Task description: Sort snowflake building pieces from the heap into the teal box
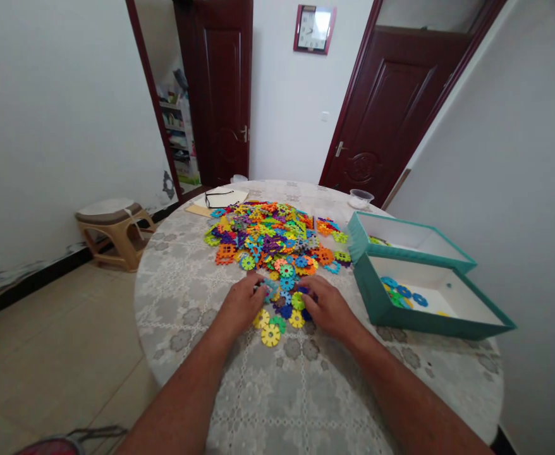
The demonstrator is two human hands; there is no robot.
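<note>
My left hand (245, 300) is at the near edge of a heap of notched plastic discs, its fingers curled against a pale teal disc (270, 291). My right hand (327, 302) lies across from it, fingers bent down among dark blue discs and beside a yellow-green disc (298, 300). What its fingertips pinch, if anything, is hidden. Between and just below the hands lie several loose discs, among them a yellow disc (270, 335) and a green disc (278, 325). The big multicoloured heap of plastic pieces (268, 234) spreads behind both hands.
On the right of the round table (177, 284) stand a teal box (414, 323) with a few discs inside and a second teal box (414, 224) behind it. Glasses (218, 201) rest on paper at the back left. A clear bowl (361, 199) sits at the back right.
</note>
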